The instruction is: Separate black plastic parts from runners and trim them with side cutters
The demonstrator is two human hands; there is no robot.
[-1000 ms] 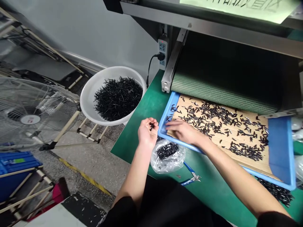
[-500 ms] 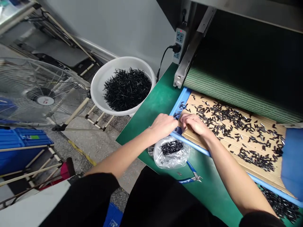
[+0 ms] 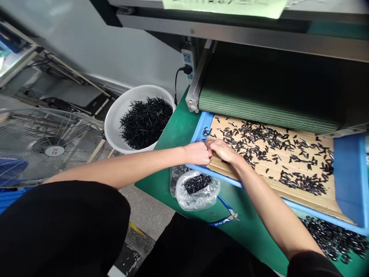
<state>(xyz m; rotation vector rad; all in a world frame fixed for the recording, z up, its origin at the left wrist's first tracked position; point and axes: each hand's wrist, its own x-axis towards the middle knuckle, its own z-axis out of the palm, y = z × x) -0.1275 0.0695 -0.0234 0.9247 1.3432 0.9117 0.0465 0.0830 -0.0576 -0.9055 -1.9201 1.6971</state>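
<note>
My left hand [image 3: 198,154] is closed at the near left corner of a corrugated cardboard sheet [image 3: 223,167]. Right beside it, my right hand [image 3: 221,149] curls its fingers round the same corner, so the hands touch. The grip itself is mostly hidden between them. The sheet lies in a blue tray [image 3: 319,216], and many small black parts [image 3: 261,134] are scattered over it. Just below my left hand stands a clear plastic bag [image 3: 213,195] with black pieces in it. Blue-handled cutting pliers [image 3: 230,217] lie open on the green table top.
A green conveyor belt [image 3: 268,109] ends over the tray's far side. Left of the table [image 3: 179,121] is a white tub [image 3: 113,123] of thin black pieces. A wire-cage fan [image 3: 54,150] stands farther left. Glossy black parts [image 3: 336,238] are heaped at lower right.
The view has shifted, showing more of the machine above the belt. My left elbow has swung outward, and my left fist has turned and moved tight against my right hand at the cardboard corner.
</note>
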